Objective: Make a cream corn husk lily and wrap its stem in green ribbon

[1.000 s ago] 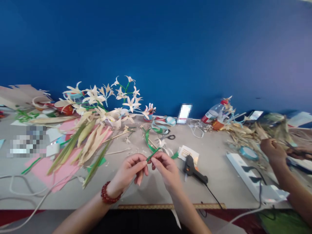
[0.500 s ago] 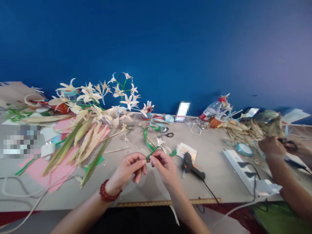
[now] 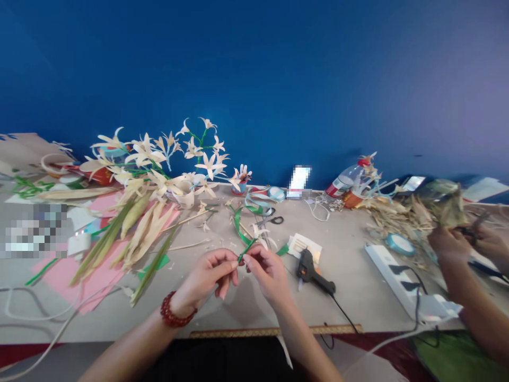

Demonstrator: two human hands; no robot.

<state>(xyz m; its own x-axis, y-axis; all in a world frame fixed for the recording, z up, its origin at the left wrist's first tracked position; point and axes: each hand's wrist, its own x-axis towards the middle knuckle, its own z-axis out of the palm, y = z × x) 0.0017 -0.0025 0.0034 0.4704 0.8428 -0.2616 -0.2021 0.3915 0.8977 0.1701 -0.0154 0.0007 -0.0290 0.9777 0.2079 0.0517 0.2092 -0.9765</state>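
Both of my hands meet over the table, pinching one thin green stem. My left hand, with a red bead bracelet at its wrist, holds the lower end between thumb and fingers. The fingers of my right hand are closed on the same green stem a little higher up. A pale flower shows just beyond my right hand; whether it joins the stem is hard to tell. Behind the hands, a green ribbon curls on the table.
A black glue gun lies right of my hands, near scissors and a white power strip. Husks and pale flowers fill the left. At far right, another person's hands work with scissors.
My hands have hardly moved and still pinch the stem. At the right, the other person's hands have shifted slightly, and their scissors now point upward.
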